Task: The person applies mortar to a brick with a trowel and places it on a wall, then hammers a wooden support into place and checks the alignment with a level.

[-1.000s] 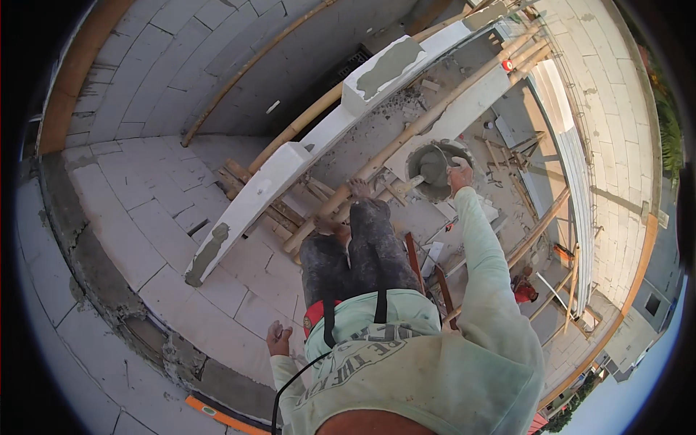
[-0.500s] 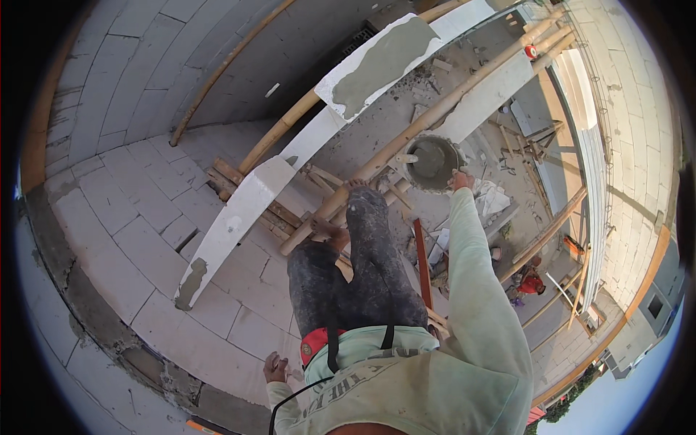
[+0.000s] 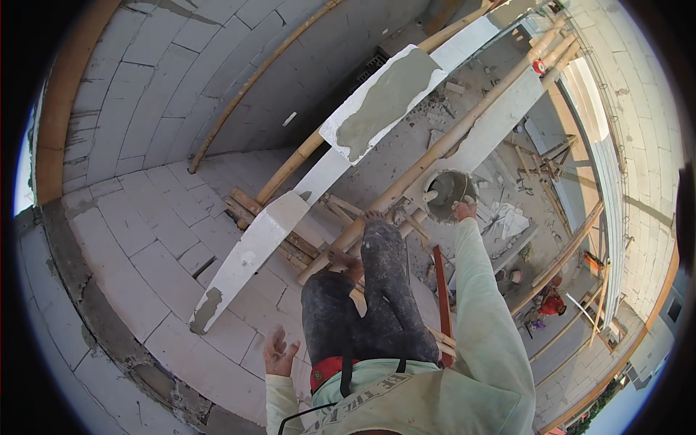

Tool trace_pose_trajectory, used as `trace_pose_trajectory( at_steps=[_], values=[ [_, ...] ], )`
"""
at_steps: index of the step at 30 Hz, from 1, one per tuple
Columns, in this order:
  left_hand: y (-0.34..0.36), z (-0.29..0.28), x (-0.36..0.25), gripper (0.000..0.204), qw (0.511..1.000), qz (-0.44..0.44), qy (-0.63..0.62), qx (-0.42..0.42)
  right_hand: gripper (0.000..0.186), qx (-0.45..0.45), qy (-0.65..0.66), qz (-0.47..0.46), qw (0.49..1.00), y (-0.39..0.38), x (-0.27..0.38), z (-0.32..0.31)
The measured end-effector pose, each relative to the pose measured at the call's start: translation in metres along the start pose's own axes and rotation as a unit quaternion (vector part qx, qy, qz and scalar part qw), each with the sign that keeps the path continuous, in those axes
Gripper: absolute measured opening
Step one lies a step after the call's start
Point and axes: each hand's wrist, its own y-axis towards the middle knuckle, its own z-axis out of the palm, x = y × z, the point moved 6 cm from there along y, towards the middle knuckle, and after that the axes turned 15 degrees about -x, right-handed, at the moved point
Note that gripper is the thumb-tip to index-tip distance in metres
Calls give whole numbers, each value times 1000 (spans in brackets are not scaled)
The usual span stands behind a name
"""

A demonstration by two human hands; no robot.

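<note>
My right hand (image 3: 465, 208) is closed at the near right rim of a round bucket (image 3: 433, 212) and appears to grip its edge or wire handle. Grey wet mortar (image 3: 444, 196) is inside the bucket. A light, rounded handle end (image 3: 431, 196) sticks out at its left side. My left hand (image 3: 280, 353) is raised beside my left hip, fingers apart, holding nothing. Ahead of my legs, a white block (image 3: 384, 105) with grey mortar spread on its face sits on a narrow white block row (image 3: 254, 243).
My bare feet (image 3: 346, 262) rest by bamboo poles (image 3: 428, 156) above rubble-strewn ground. A reddish-brown bar (image 3: 442, 290) lies right of my legs. Pale block walls (image 3: 145, 239) stand left and right. Below right, another person in red (image 3: 552, 303) is at work.
My left hand has risen and spread its fingers. The bucket has shifted closer and looks more tilted, with my right hand still at its rim. The whole view has shifted slightly.
</note>
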Motion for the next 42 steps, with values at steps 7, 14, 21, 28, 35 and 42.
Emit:
trace_pose_trajectory(
  at_steps=[7,14,21,28,35,42],
  values=[
    [47,202,-231,109,948,228,-164,146,74,-98,-318,-204,921,-64,58,2],
    [102,281,-286,109,896,367,-228,101,77,-57,-410,-154,897,-157,42,-69],
    [133,319,-301,98,875,348,-297,156,76,-95,-542,-16,835,-269,34,-233],
    [135,320,-301,87,864,404,-265,140,84,2,-613,60,788,-295,-57,-254],
    [64,276,-360,79,874,445,-178,77,66,63,-602,-12,796,-351,25,-188],
    [-6,189,-333,87,882,387,-217,160,78,49,-305,-153,939,-321,133,-116]
  ],
)
